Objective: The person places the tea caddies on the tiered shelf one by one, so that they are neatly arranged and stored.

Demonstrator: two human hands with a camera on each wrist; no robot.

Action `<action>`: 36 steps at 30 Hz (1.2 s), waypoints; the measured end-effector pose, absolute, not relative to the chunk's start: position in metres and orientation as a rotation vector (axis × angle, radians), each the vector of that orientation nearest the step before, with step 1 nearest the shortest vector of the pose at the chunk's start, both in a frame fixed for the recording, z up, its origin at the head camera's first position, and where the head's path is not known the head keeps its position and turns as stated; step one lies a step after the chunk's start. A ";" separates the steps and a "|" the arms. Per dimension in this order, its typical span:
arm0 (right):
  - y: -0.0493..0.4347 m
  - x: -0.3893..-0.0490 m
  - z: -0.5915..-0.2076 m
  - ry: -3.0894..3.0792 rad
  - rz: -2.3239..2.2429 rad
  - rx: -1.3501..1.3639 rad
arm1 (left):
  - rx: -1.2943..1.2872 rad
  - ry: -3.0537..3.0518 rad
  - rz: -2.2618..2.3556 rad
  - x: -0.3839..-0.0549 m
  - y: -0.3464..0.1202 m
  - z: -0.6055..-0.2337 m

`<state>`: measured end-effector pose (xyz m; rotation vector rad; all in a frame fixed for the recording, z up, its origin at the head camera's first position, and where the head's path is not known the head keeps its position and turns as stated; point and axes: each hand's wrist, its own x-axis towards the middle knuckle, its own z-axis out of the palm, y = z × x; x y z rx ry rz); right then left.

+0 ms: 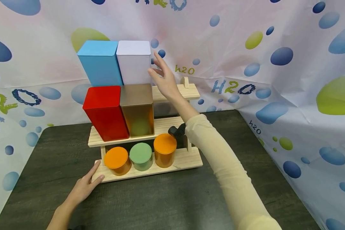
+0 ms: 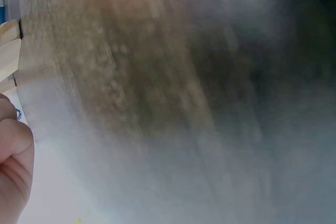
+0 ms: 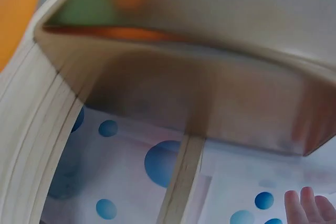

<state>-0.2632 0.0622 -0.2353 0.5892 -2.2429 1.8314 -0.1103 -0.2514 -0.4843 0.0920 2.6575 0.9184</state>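
In the head view a wooden three-step rack (image 1: 189, 160) stands on the dark table. My left hand (image 1: 81, 189) grips the left end of its lowest board with thumb and fingers; the left wrist view shows part of that hand (image 2: 13, 156). My right hand (image 1: 165, 80) is at the right side of the white box (image 1: 134, 65) on the top step, fingers extended; whether it touches is unclear. Left of that box is a blue box (image 1: 104, 70). A red box (image 1: 106, 111) and a gold box (image 1: 138, 115) stand on the middle step.
On the lowest step stand an orange-lidded tin (image 1: 117, 159), a green tin (image 1: 141, 156) and a taller orange-lidded tin (image 1: 165, 150). A patterned sheet (image 1: 207, 41) hangs behind and beside the table (image 1: 166, 204). A black wrist camera (image 1: 177, 131) sits under my right forearm.
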 end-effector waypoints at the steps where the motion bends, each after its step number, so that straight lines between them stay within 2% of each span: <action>1: 0.065 -0.265 -0.238 -2.241 1.843 0.589 | 0.093 2.658 0.918 -0.110 -0.252 -0.484; 7: 0.083 -0.275 -0.260 -2.187 1.911 0.592 | 0.097 2.678 0.911 -0.110 -0.252 -0.482; 12: 0.101 -0.269 -0.278 -2.142 1.937 0.601 | 0.101 2.703 0.903 -0.112 -0.250 -0.482; 25: 0.167 -0.220 -0.321 -2.330 1.772 0.564 | 0.061 2.815 0.851 -0.106 -0.243 -0.477; 36: 0.217 -0.177 -0.370 -2.624 1.214 0.504 | 0.024 3.007 0.660 -0.098 -0.243 -0.458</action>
